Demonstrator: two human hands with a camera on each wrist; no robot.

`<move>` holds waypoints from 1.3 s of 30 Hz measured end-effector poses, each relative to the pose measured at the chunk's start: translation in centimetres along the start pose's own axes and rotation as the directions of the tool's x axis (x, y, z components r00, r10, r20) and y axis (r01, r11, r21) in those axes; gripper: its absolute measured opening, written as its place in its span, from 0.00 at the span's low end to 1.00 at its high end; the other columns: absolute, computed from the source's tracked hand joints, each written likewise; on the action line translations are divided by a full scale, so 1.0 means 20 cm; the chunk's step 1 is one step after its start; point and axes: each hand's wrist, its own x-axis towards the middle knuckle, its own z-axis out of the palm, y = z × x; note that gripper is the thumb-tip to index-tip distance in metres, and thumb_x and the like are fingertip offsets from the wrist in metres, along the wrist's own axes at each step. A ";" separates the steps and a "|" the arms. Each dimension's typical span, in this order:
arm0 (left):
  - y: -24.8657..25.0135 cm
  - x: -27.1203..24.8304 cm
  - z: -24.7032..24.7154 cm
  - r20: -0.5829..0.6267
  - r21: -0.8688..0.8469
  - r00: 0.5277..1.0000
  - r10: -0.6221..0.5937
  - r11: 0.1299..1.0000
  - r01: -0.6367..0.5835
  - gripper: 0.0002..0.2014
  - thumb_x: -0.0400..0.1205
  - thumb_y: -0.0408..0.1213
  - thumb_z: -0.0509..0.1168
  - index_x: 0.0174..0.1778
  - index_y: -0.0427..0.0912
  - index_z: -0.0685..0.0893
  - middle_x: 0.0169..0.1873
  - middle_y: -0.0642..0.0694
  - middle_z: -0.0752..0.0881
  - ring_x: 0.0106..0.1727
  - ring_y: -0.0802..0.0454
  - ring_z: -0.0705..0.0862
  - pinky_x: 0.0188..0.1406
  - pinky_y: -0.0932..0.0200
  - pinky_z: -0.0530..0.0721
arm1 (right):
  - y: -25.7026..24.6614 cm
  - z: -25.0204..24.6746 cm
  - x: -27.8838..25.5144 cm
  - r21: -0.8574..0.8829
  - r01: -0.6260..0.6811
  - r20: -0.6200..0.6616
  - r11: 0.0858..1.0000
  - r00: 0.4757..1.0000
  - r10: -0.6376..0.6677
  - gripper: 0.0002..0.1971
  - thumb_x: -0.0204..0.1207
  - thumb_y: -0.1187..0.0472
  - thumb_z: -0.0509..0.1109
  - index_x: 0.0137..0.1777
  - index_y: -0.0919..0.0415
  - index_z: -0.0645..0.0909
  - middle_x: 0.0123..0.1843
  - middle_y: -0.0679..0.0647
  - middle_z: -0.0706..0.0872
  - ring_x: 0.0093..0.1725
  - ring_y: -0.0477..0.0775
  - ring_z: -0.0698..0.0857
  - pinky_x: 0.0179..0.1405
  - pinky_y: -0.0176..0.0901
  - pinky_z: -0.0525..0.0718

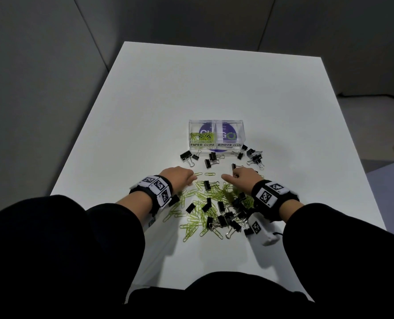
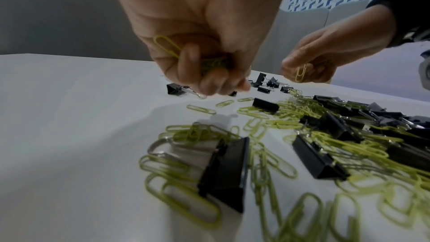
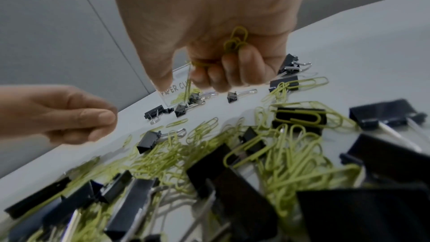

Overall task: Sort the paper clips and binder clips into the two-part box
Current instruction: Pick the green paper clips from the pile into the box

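Note:
A clear two-part box stands mid-table, labelled PAPER CLIPS on the left and BINDER CLIPS on the right. Several green paper clips lie in its left part; the right part looks empty. A mixed heap of green paper clips and black binder clips lies close to me. My left hand hovers over the heap's far left edge, its fingers curled round a bunch of paper clips. My right hand, at the far right edge, grips several paper clips in its curled fingers.
Loose binder clips lie in front of the box, more binder clips to its right. A few single paper clips lie between my hands. The white table is bare behind the box. A white tagged object lies under my right wrist.

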 end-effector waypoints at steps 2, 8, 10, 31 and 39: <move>0.00 0.00 0.00 -0.005 0.014 1.000 0.003 1.000 -0.003 0.17 0.87 0.47 0.49 0.57 0.42 0.79 0.53 0.46 0.85 0.51 0.48 0.82 0.49 0.55 0.76 | -0.01 -0.01 -0.01 -0.047 0.026 -0.050 0.999 0.998 -0.029 0.21 0.81 0.51 0.59 0.27 0.56 0.63 0.28 0.51 0.71 0.36 0.56 0.74 0.30 0.43 0.68; 0.02 -0.01 0.05 -0.001 0.055 0.999 0.041 0.998 -0.041 0.27 0.79 0.51 0.65 0.72 0.48 0.68 0.63 0.47 0.82 0.62 0.47 0.81 0.57 0.54 0.78 | -0.02 -0.01 -0.02 -0.009 0.096 -0.027 0.995 0.995 -0.096 0.14 0.85 0.64 0.53 0.55 0.70 0.79 0.54 0.66 0.85 0.53 0.63 0.82 0.47 0.46 0.74; 0.04 0.01 0.07 0.022 0.061 0.998 0.060 0.996 -0.061 0.30 0.77 0.51 0.68 0.72 0.47 0.67 0.61 0.45 0.82 0.60 0.46 0.81 0.55 0.53 0.79 | -0.01 -0.01 -0.02 -0.024 0.117 -0.003 0.993 0.993 -0.117 0.14 0.85 0.65 0.52 0.62 0.67 0.78 0.60 0.64 0.85 0.54 0.59 0.83 0.49 0.44 0.76; 0.17 0.04 0.10 -0.015 0.148 0.993 0.115 0.983 -0.112 0.14 0.83 0.46 0.61 0.59 0.41 0.77 0.58 0.44 0.82 0.59 0.45 0.81 0.55 0.51 0.79 | 0.07 0.09 -0.04 -0.448 0.280 0.159 0.849 0.960 -0.232 0.17 0.81 0.52 0.61 0.64 0.61 0.71 0.63 0.59 0.78 0.61 0.60 0.79 0.55 0.52 0.80; 0.12 0.01 0.10 -0.004 0.235 0.983 0.181 0.956 -0.175 0.17 0.87 0.44 0.53 0.65 0.38 0.73 0.64 0.41 0.74 0.62 0.44 0.76 0.55 0.51 0.78 | 0.07 0.10 -0.05 -0.495 0.310 0.165 0.812 0.951 -0.263 0.13 0.84 0.59 0.54 0.64 0.64 0.70 0.62 0.62 0.75 0.58 0.61 0.79 0.44 0.49 0.76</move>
